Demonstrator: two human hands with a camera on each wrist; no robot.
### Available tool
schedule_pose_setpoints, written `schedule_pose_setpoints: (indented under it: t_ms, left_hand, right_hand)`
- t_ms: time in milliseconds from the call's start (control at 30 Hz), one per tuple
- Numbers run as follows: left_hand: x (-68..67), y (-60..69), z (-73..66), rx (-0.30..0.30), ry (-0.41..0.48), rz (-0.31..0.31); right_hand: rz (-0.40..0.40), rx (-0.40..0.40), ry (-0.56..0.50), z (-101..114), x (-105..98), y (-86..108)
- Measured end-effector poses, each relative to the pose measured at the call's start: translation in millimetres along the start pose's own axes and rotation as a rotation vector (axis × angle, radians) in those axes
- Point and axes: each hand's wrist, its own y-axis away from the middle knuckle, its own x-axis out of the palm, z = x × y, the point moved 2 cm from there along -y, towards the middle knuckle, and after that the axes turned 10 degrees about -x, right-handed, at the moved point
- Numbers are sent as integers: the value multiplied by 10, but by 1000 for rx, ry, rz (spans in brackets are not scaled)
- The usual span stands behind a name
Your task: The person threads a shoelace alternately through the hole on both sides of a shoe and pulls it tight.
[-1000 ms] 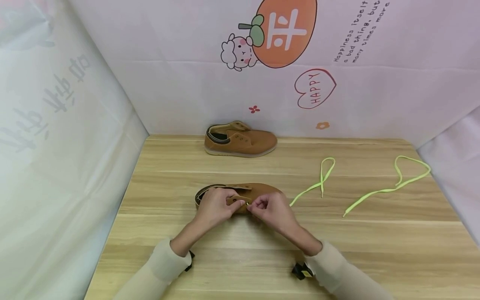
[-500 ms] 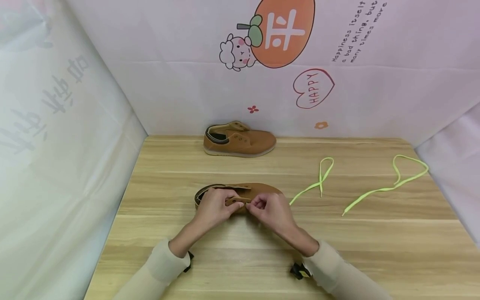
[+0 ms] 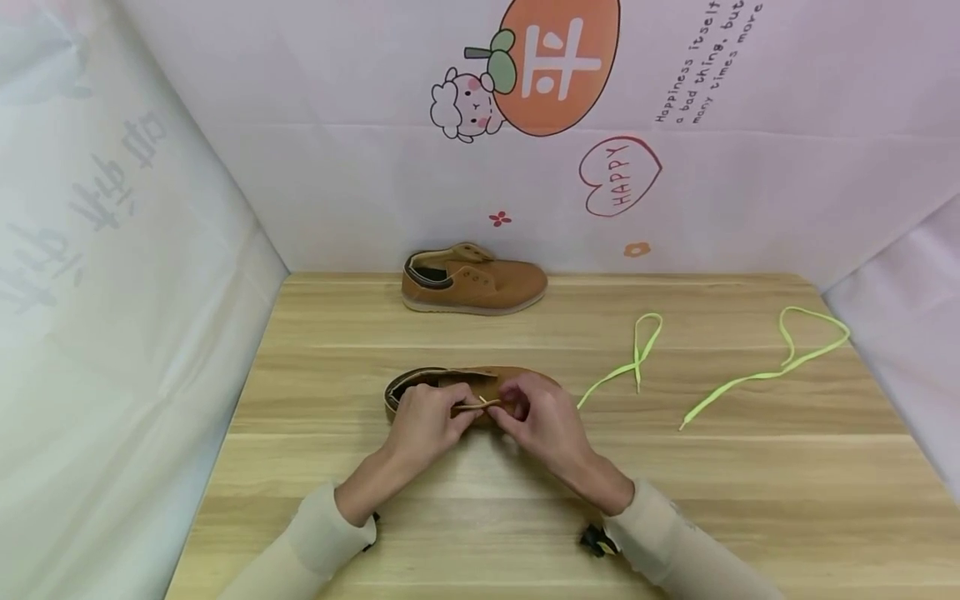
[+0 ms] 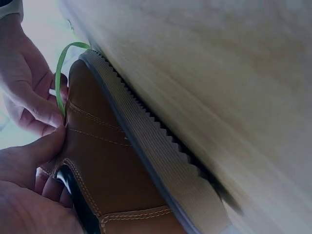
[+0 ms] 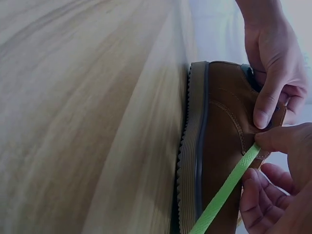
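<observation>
A brown shoe (image 3: 517, 372) stands on the wooden table before me, toe to the right. My left hand (image 3: 422, 421) pinches the near eyelet flap between thumb and fingers. Close beside it, my right hand (image 3: 543, 417) pinches a yellow-green shoelace (image 5: 226, 187) against that flap, thumb on the lace. A short bit of lace pokes up above the flap edge in the head view. From the right hand the lace trails along the table to a loose loop. In the left wrist view, the lace (image 4: 61, 63) arcs over the toe side. My fingers hide the eyelet itself.
A second brown shoe (image 3: 495, 283), unlaced, stands at the table's back edge by the printed cloth wall (image 3: 360, 183). Another yellow-green shoelace (image 3: 738, 383) lies on the table (image 3: 465, 533) to the right.
The near flap has tipped so its edge faces up, and a lace bit now shows above it. Both hands stay at the same spot; the view has shifted slightly.
</observation>
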Motion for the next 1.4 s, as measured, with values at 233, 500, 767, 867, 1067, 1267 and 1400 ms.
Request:
schedule_pose_setpoints:
  t_ms: [233, 500, 767, 867, 1067, 1267, 1400]
  left_hand:
    - [-55, 12, -66, 90, -100, -41]
    - [-34, 39, -74, 121, -148, -54]
    - [-49, 42, -77, 124, -114, -62]
    - [-51, 41, -68, 111, -89, -58]
    - [-35, 53, -55, 122, -97, -64]
    - [-29, 70, -58, 150, -111, -63]
    - [-15, 84, -62, 172, -121, -63]
  right_hand:
    - [32, -131, 18, -5, -3, -22]
    - [129, -80, -91, -6, 11, -49]
    - [116, 4, -253, -22, 10, -47]
    - [122, 18, -298, -37, 6, -46]
    - [162, 89, -430, -64, -31, -37]
    - [184, 187, -508, -73, -55, -42]
    - [185, 226, -519, -100, -32, -48]
